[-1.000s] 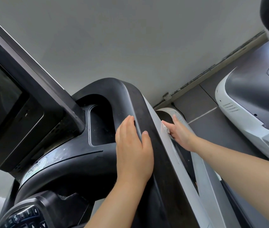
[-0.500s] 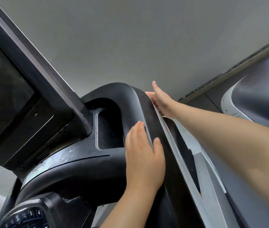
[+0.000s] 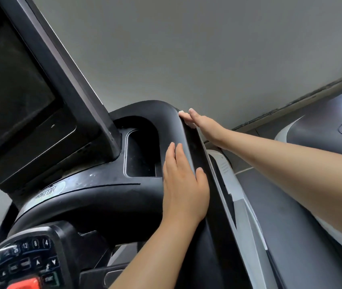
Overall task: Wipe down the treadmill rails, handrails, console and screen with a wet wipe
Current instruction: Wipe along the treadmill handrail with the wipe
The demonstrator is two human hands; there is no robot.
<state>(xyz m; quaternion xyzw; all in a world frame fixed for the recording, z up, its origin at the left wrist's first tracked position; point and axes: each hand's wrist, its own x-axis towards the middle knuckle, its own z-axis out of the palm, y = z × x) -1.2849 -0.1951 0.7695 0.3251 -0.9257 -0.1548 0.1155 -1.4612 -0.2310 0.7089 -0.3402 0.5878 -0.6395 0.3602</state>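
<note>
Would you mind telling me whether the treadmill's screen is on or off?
Off, it seems: the screen is dark, showing no lit display, only faint reflections.

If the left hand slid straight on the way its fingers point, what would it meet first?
The left hand lies flat on the black handrail, fingers pointing up along it. Going on, it would likely follow the rail toward its top bend, where the right hand presses a wipe. Depth is unclear.

Console shroud [image 3: 107,197] was matt black plastic, dusty and scuffed; screen [image 3: 9,80] was glossy dark glass; side rail [image 3: 247,222] was smooth light-grey plastic.
</note>
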